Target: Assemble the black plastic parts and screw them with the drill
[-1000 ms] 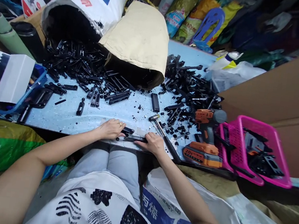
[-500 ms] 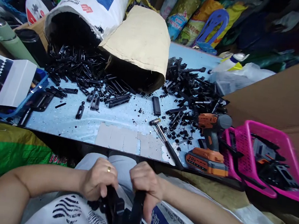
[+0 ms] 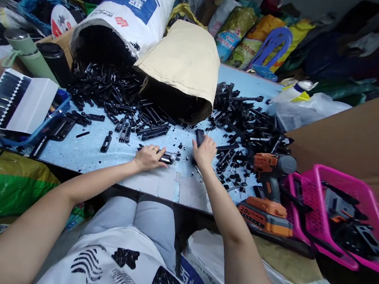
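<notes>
On the near side of the blue tabletop (image 3: 122, 155), my left hand (image 3: 150, 158) lies with its fingers curled over a black part (image 3: 169, 158) with shiny metal on it. My right hand (image 3: 204, 152) reaches farther out, its fingers closed round the near end of a flat black ribbed piece (image 3: 199, 136). Its fingertips are partly hidden behind the hand. The hammer is mostly covered by my right hand and forearm. A loose black part (image 3: 106, 141) lies to the left of my left hand.
Heaps of black parts (image 3: 243, 116) spill before a white sack (image 3: 134, 22) and a tan sack (image 3: 185, 59). At right stand an orange cordless drill (image 3: 268, 187) and pink basket (image 3: 325, 207); at left, a blue basket (image 3: 36, 129) and green bottle (image 3: 31, 53).
Both hands have moved from my lap up onto the tabletop. The large black object they gripped there is out of sight. My right hand has reached the ribbed piece. The view has shifted slightly.
</notes>
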`<move>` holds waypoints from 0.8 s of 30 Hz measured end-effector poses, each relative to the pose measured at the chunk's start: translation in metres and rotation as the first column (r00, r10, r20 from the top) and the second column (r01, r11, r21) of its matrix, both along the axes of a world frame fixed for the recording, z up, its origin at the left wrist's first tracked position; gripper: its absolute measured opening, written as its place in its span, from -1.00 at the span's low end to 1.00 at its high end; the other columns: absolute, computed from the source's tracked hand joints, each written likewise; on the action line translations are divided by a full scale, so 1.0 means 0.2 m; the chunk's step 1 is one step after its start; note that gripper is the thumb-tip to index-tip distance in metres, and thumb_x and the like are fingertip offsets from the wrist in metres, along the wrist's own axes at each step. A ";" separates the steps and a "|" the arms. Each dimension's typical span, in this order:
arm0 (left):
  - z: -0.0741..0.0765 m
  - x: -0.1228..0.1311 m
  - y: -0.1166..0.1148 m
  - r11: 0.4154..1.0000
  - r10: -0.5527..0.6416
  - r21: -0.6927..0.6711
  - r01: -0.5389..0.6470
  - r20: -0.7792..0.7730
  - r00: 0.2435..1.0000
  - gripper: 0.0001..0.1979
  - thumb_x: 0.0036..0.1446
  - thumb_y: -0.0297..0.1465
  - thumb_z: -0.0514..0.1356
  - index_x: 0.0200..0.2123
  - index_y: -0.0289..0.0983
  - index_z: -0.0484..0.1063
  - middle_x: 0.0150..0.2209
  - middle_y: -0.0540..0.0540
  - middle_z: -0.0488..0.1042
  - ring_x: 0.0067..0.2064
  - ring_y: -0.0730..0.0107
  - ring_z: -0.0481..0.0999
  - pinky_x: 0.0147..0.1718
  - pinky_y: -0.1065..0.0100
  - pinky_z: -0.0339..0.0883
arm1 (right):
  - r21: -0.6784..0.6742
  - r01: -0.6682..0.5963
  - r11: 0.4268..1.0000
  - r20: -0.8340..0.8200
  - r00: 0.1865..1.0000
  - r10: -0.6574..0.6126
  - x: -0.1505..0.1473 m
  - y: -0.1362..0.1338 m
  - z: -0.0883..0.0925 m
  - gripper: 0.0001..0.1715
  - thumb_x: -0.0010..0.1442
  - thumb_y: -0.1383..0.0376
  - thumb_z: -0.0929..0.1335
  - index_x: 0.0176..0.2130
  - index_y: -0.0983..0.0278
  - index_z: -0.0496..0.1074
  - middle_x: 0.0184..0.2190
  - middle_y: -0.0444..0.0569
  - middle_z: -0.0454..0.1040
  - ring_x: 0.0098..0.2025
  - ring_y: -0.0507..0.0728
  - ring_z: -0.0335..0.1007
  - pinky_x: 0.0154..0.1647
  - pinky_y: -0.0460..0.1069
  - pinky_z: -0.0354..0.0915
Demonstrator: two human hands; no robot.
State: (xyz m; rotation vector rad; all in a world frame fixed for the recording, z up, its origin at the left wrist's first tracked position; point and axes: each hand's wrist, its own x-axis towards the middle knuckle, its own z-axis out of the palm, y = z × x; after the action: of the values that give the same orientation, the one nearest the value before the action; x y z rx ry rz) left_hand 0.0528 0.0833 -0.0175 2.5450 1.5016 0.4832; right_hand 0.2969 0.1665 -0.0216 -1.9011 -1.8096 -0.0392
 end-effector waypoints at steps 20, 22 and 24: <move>0.09 -0.71 -0.30 0.685 0.694 0.111 -0.720 0.202 0.691 -0.74 0.07 -0.27 0.12 -0.23 -0.32 0.35 -0.13 -0.30 0.41 0.01 0.00 0.35 -0.02 0.03 0.23 | -0.188 -0.708 0.680 -0.647 0.610 0.457 -0.29 -0.52 0.07 -0.41 0.08 0.08 0.39 0.07 0.25 0.36 -0.18 0.03 0.48 -0.24 0.11 0.40 -0.21 0.04 0.35; 0.11 -0.63 -0.32 0.792 0.530 0.117 -0.600 0.356 0.769 -0.76 0.13 -0.26 0.10 -0.19 -0.28 0.33 -0.15 -0.21 0.43 -0.05 0.15 0.41 -0.04 0.16 0.28 | -0.238 -0.744 0.625 -0.509 0.643 0.572 -0.34 -0.56 0.08 -0.40 0.11 0.12 0.36 0.11 0.25 0.32 -0.17 0.04 0.48 -0.19 0.14 0.38 -0.16 0.06 0.32; 0.10 -0.54 -0.33 0.901 0.371 0.065 -0.429 0.397 0.840 -0.77 0.18 -0.26 0.08 -0.16 -0.26 0.33 -0.19 -0.16 0.46 -0.12 0.23 0.46 -0.10 0.24 0.33 | -0.293 -0.757 0.583 -0.336 0.653 0.679 -0.38 -0.58 0.10 -0.39 0.11 0.18 0.36 0.14 0.27 0.30 -0.15 0.08 0.46 -0.12 0.19 0.33 -0.10 0.10 0.27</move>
State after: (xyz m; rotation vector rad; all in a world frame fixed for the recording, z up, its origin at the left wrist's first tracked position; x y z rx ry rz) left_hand -0.0544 0.0170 0.0030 2.0503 1.8954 1.1110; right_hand 0.2200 0.0502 -0.0015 -1.1611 -2.4525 0.8514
